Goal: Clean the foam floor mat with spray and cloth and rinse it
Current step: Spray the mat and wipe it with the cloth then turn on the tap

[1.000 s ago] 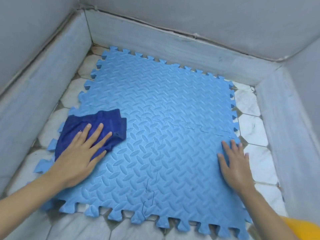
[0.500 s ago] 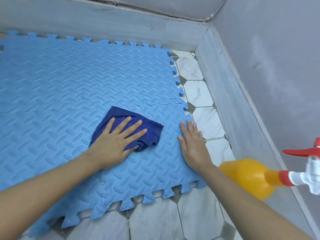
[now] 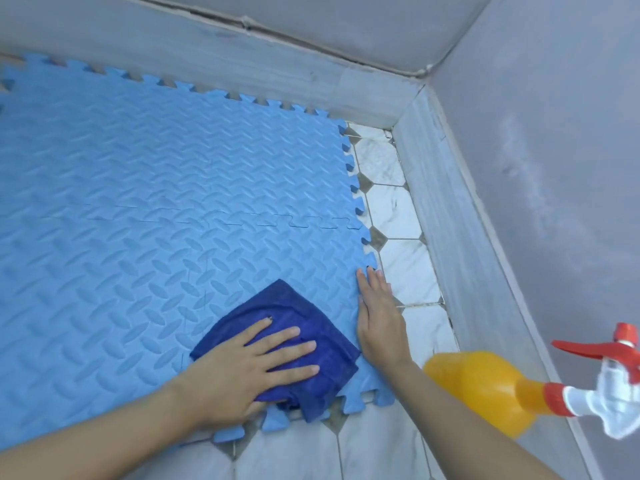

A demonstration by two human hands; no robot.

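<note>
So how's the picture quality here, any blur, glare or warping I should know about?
Head view: soft, even light, no glare, only faint shadows under the hands; wide-angle warping bends the wall skirting; the spray bottle at the lower right edge is blurred and out of focus; the foam mat and cloth stay fairly sharp.

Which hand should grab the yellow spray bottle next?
Probably the right hand. It lies flat on the mat edge, holding nothing, and the spray bottle sits just beside that arm. The left hand is busy pressing the cloth.
</note>
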